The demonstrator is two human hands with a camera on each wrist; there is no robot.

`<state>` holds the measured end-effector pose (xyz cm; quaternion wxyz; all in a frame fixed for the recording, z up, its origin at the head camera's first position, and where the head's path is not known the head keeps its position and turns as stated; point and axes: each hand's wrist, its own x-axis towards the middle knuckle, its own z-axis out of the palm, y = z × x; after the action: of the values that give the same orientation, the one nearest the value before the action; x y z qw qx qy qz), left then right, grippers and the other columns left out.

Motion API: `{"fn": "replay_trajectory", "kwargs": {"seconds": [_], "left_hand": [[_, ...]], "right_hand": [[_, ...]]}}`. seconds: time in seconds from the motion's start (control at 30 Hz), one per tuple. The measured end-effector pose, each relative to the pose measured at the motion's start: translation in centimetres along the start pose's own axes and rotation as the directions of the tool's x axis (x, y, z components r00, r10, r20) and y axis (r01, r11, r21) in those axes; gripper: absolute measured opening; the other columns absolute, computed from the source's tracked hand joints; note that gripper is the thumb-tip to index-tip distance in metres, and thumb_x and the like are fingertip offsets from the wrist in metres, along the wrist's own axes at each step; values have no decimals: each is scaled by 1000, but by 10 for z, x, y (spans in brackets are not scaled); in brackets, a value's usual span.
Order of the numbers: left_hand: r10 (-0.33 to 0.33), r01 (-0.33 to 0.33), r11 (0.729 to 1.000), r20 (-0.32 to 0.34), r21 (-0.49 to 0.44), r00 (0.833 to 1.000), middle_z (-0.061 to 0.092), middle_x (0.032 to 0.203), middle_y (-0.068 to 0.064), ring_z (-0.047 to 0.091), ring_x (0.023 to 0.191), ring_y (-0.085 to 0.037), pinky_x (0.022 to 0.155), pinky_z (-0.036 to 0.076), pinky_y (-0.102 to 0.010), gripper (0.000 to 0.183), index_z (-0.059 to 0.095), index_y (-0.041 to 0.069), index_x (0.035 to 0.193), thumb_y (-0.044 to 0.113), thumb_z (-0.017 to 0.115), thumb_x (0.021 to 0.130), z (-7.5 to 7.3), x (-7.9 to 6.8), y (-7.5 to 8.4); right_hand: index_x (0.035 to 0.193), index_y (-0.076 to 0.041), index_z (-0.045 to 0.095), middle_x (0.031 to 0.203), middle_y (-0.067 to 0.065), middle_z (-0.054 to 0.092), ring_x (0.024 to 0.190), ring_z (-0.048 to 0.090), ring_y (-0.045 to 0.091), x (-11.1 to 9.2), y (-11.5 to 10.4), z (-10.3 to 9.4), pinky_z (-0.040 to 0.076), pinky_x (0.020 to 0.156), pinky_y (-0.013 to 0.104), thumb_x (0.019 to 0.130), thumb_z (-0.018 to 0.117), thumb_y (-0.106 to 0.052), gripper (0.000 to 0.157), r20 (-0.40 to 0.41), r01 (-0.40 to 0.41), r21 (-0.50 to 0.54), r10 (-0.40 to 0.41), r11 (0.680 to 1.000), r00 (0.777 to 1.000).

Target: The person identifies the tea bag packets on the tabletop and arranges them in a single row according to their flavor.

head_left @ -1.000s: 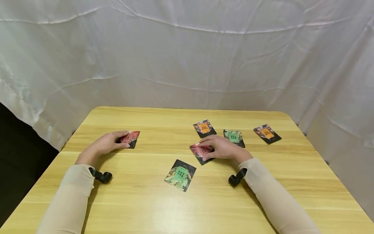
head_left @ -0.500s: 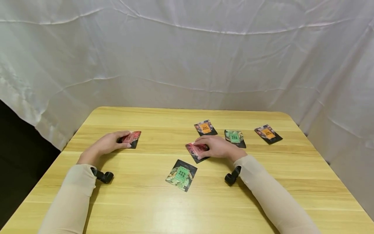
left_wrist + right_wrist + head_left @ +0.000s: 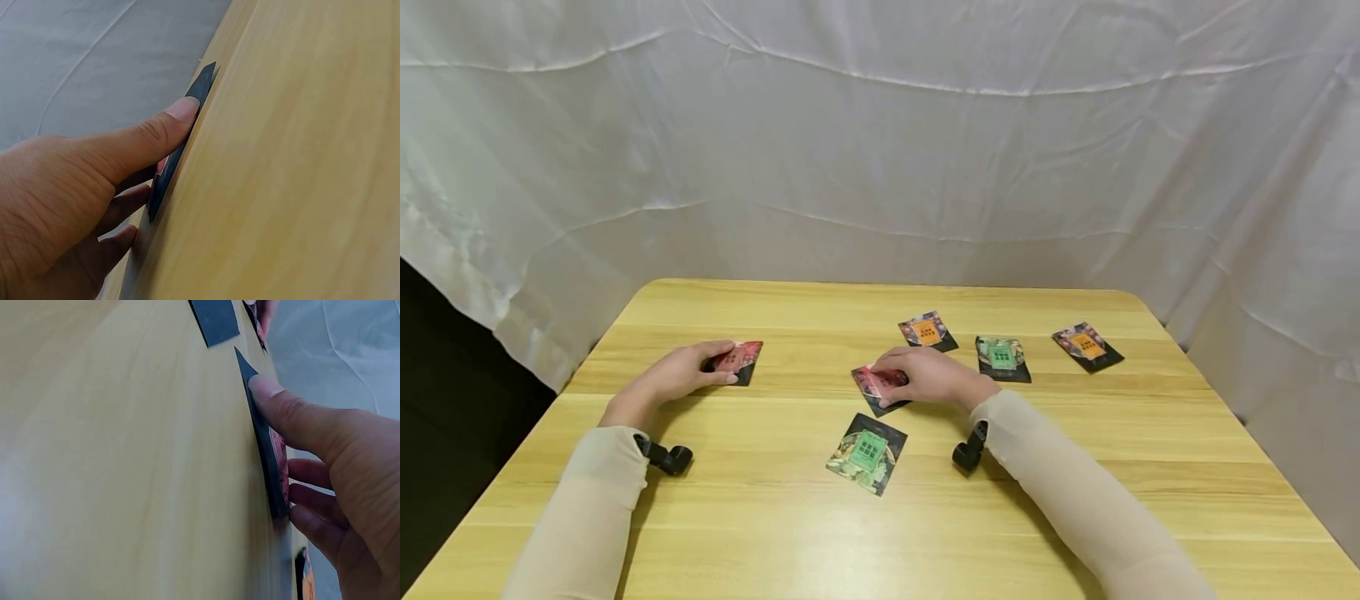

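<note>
On the left of the table, my left hand grips a small flat red-and-black packet by its edges, thumb at the near side. The left wrist view shows the thumb pressed on that packet's dark edge, which lies close over the wood. Near the middle, my right hand holds a second red packet between thumb and fingers. Seen from the right wrist, this packet tilts slightly at one corner. A green-labelled packet lies flat just in front of it.
Behind the right hand lies an orange-labelled packet. Farther right are another green packet and another orange packet. A pale curtain hangs behind the wooden table.
My right hand has slid left across the table with its red packet, leaving the back green packet fully uncovered. My left hand and its packet have stayed in place.
</note>
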<state>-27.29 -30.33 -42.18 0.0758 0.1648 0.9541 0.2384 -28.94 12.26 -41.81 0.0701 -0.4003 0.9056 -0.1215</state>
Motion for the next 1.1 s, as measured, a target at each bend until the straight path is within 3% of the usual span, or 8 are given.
{"fn": "replay_trajectory", "kwargs": {"seconds": [0.47,0.77,1.1], "left_hand": [[-6,6,1000,-4,16,1000,36,149,-29,34,133,-50,107,29,-64,78,36,3,151,47,64,93,1,0,-1],[3,-2,1000,-10,15,1000,36,149,-28,34,134,-50,107,28,-63,79,36,2,151,48,64,93,1,0,-1],[-10,10,1000,-11,5,1000,37,149,-28,35,133,-50,107,29,-63,79,37,4,151,48,65,92,3,2,-2]], "right_hand": [[139,-24,58,137,0,55,123,51,18,30,-17,2,42,103,35,92,65,-48,54,6,29,-31,-29,999,1000],[138,-20,59,124,-3,60,108,55,11,55,-33,7,45,94,30,92,65,-49,55,-35,82,-98,-85,992,996],[144,-18,53,129,1,59,118,54,17,78,-56,12,42,103,32,94,62,-48,59,-32,62,-93,-66,994,997]]}}
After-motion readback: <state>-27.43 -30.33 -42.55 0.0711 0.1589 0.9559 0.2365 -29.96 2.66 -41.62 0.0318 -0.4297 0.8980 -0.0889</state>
